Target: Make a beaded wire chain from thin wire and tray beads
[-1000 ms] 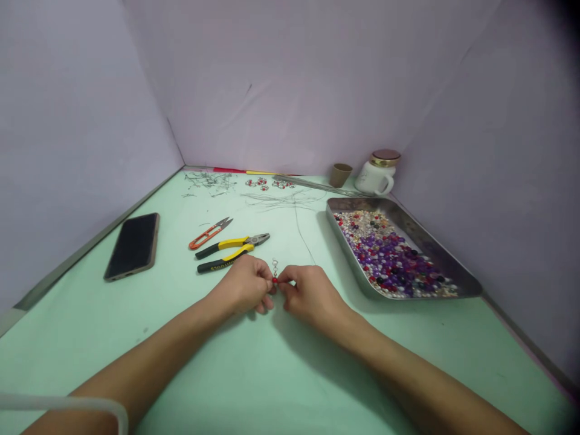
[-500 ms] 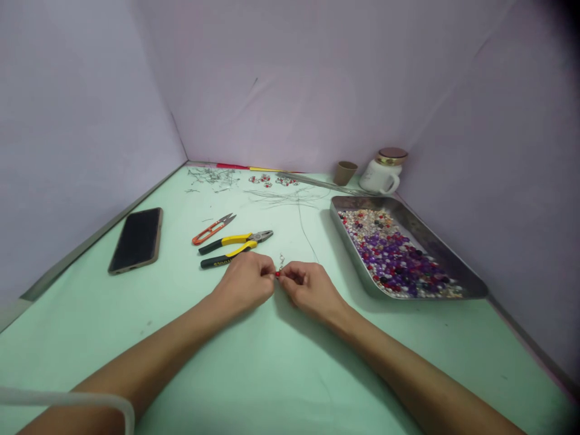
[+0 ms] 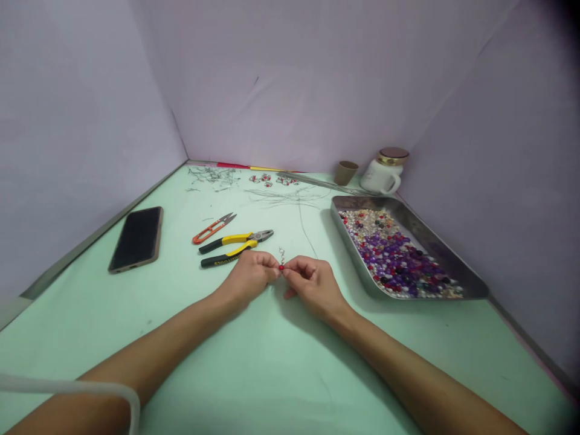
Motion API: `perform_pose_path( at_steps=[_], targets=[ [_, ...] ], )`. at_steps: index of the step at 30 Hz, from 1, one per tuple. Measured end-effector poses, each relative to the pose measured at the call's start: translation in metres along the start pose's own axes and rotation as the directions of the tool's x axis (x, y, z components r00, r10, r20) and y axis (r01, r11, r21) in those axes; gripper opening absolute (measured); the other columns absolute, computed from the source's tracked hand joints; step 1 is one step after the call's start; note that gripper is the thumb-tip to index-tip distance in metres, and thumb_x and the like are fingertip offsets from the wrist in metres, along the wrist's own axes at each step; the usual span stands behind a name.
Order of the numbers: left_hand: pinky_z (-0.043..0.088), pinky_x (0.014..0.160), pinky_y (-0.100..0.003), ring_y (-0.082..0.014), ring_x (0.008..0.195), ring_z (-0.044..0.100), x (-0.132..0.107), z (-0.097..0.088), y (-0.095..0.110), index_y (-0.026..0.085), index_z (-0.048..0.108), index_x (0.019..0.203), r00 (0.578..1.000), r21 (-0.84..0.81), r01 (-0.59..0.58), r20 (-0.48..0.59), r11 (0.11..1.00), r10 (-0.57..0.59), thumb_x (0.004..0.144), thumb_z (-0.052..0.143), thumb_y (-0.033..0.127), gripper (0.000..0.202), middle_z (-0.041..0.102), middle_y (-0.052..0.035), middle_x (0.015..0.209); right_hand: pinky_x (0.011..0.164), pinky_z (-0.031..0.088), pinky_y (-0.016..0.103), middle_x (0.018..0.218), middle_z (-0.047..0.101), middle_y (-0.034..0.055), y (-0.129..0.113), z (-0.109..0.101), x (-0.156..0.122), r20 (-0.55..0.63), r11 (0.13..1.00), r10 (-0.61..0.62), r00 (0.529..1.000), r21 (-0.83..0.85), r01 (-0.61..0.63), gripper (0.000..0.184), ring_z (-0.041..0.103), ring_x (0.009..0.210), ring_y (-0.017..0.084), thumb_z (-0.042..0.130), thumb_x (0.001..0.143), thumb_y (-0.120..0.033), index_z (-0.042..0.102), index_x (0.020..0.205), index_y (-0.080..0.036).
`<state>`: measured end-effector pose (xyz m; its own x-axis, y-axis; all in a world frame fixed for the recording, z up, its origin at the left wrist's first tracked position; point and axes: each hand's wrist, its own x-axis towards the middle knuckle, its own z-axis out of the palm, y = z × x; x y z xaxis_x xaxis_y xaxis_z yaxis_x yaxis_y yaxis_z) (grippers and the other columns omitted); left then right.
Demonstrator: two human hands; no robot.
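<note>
Head view: left hand (image 3: 251, 275) and right hand (image 3: 318, 289), fingers (image 3: 295, 278) pinched round red bead (image 3: 281, 267).

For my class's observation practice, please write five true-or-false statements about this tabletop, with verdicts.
1. The left hand and right hand meet at a red bead. True.
2. The combination pliers lie left of the metal tray. True.
3. The combination pliers' handles are blue. False: they are yellow and black.
4. The metal tray holds only white beads. False: purple beads show too.
5. The lidded mug stands right of the brown cup. True.
</note>
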<state>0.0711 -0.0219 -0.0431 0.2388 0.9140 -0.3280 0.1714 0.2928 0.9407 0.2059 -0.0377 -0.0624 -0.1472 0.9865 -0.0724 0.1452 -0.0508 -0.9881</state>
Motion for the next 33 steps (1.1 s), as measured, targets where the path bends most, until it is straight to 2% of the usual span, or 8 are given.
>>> perform_pose_path(
  at_steps=[4,8,12,15,18,22,27,33],
  targets=[
    [0.011,0.037,-0.021,-0.0031,0.032,0.019,0.0,0.0,-0.001,0.016,0.048,0.053,0.999,-0.047,0.036,0.005,0.998,-0.036,0.056,0.051,0.016,0.004,0.031,0.0089,0.034,0.05,0.047,0.025,0.054,0.052,-0.0024,0.005,0.001,0.0,-0.02,1.0,-0.003,1.0,0.016,0.004,0.011,0.051,0.047,0.011,0.054,0.068,-0.026,0.058,0.067,-0.016],
    [0.007,0.036,-0.022,-0.0028,0.032,0.016,0.0,-0.003,-0.004,0.017,0.046,0.056,0.996,-0.112,0.077,0.049,0.991,-0.072,0.058,0.053,0.017,0.007,0.027,0.0097,0.036,0.049,0.044,0.023,0.054,0.055,-0.0009,0.006,-0.001,0.001,-0.032,0.997,-0.047,0.998,-0.061,0.045,0.012,0.054,0.049,0.012,0.053,0.07,-0.026,0.059,0.069,-0.015],
    [0.008,0.038,-0.021,-0.0024,0.035,0.016,0.001,-0.006,-0.007,0.017,0.046,0.06,0.994,-0.187,0.066,0.093,0.98,-0.049,0.062,0.056,0.021,0.011,0.026,0.0098,0.042,0.048,0.04,0.022,0.05,0.055,-0.0009,0.004,-0.003,0.002,-0.048,0.989,-0.087,0.995,-0.122,0.081,0.015,0.053,0.048,0.012,0.052,0.072,-0.027,0.061,0.074,-0.015],
    [0.008,0.038,-0.021,-0.0026,0.035,0.017,0.001,-0.007,-0.008,0.016,0.048,0.061,0.992,-0.208,0.046,0.124,0.977,-0.021,0.064,0.058,0.025,0.014,0.025,0.0101,0.041,0.046,0.039,0.022,0.047,0.052,-0.0027,0.003,-0.004,0.003,-0.065,0.993,-0.072,0.995,-0.102,0.065,0.016,0.052,0.046,0.012,0.054,0.07,-0.028,0.062,0.074,-0.015],
    [0.012,0.037,-0.02,-0.0032,0.034,0.021,0.0,-0.004,-0.009,0.015,0.049,0.06,0.998,-0.12,-0.005,0.069,0.993,0.013,0.066,0.057,0.028,0.017,0.03,0.0094,0.039,0.046,0.041,0.022,0.047,0.051,-0.0037,0.001,-0.004,0.003,-0.071,1.0,-0.01,0.997,-0.013,0.009,0.017,0.05,0.044,0.01,0.057,0.067,-0.03,0.061,0.074,-0.015],
    [0.018,0.038,-0.019,-0.0043,0.036,0.029,-0.002,0.0,-0.007,0.015,0.05,0.064,0.994,0.02,-0.107,-0.016,0.994,0.108,0.066,0.056,0.025,0.011,0.037,0.0085,0.04,0.046,0.043,0.023,0.049,0.051,-0.004,-0.001,-0.004,0.004,-0.073,0.997,0.045,0.996,0.072,-0.04,0.016,0.047,0.041,0.008,0.06,0.064,-0.03,0.059,0.068,-0.014],
    [0.02,0.039,-0.018,-0.0047,0.039,0.028,-0.001,0.002,-0.009,0.016,0.05,0.064,0.98,0.11,-0.18,-0.061,0.978,0.187,0.067,0.054,0.023,0.009,0.035,0.009,0.041,0.04,0.037,0.019,0.043,0.044,-0.0069,-0.001,-0.003,0.006,-0.075,0.997,0.077,0.994,0.037,-0.075,0.012,0.043,0.037,0.007,0.058,0.065,-0.026,0.055,0.065,-0.015],
    [0.022,0.041,-0.018,-0.0055,0.043,0.029,0.0,0.007,-0.015,0.016,0.048,0.062,0.96,0.186,-0.221,-0.129,0.957,0.247,0.068,0.052,0.022,0.01,0.035,0.0081,0.045,0.037,0.031,0.018,0.041,0.043,-0.0072,0.0,0.0,0.005,-0.081,0.996,0.083,0.993,0.023,-0.081,0.012,0.042,0.036,0.006,0.055,0.069,-0.027,0.052,0.066,-0.016]
  ],
)
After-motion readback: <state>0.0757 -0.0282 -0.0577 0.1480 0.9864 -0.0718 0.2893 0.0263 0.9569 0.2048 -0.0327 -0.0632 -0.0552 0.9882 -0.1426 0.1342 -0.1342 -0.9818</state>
